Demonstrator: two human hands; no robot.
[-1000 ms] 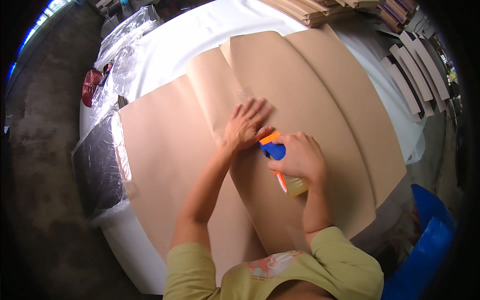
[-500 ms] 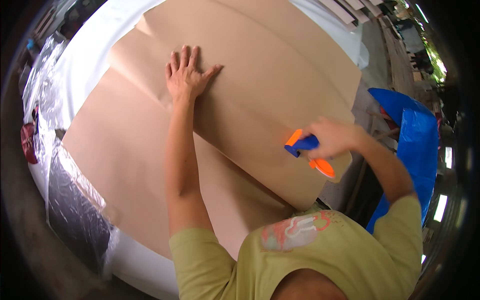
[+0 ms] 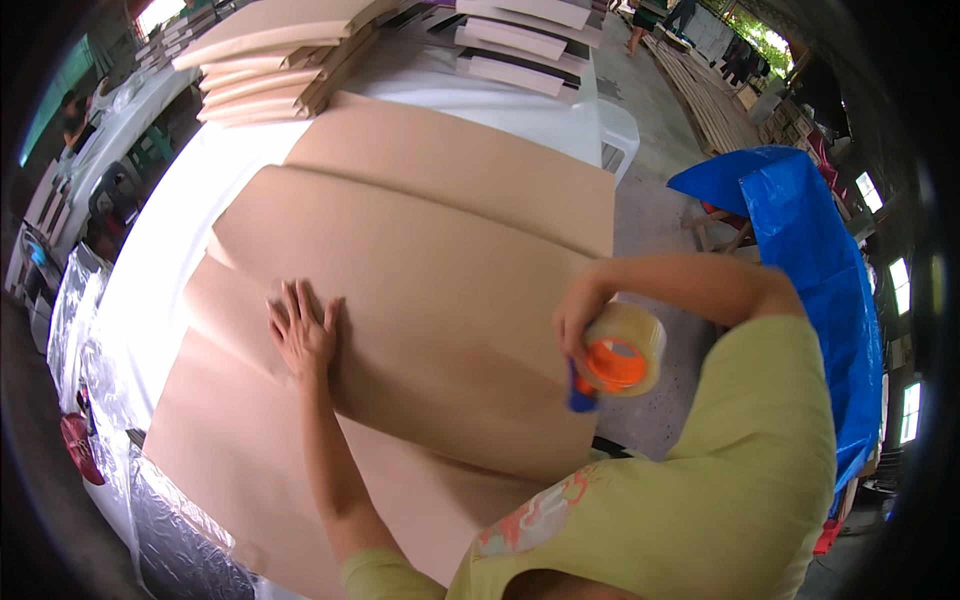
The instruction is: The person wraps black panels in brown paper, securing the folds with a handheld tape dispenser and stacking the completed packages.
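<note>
Left hand (image 3: 303, 335) lies flat, fingers spread, palm down on the brown paper (image 3: 430, 290), pressing near a crease where two sheets overlap. Right hand (image 3: 578, 320) is closed around a tape dispenser (image 3: 612, 362) (clear tape roll on an orange core, blue handle poking out below), held above the right edge of the paper, not touching it as far as I can tell. The paper is several big overlapping sheets covering most of the white table (image 3: 200, 200); the top sheet runs from far centre down toward the person's chest. Person wears a yellow-green shirt (image 3: 720, 480).

Far end of the table: a stack of flat wrapped boards (image 3: 280, 50). To the right of the table, a blue tarp (image 3: 800, 230) over something on the concrete floor, well apart from the tape. Left edge: clear plastic wrap (image 3: 80, 330) hanging by the table, something red (image 3: 75, 440) below it (too blurred to tell what).
</note>
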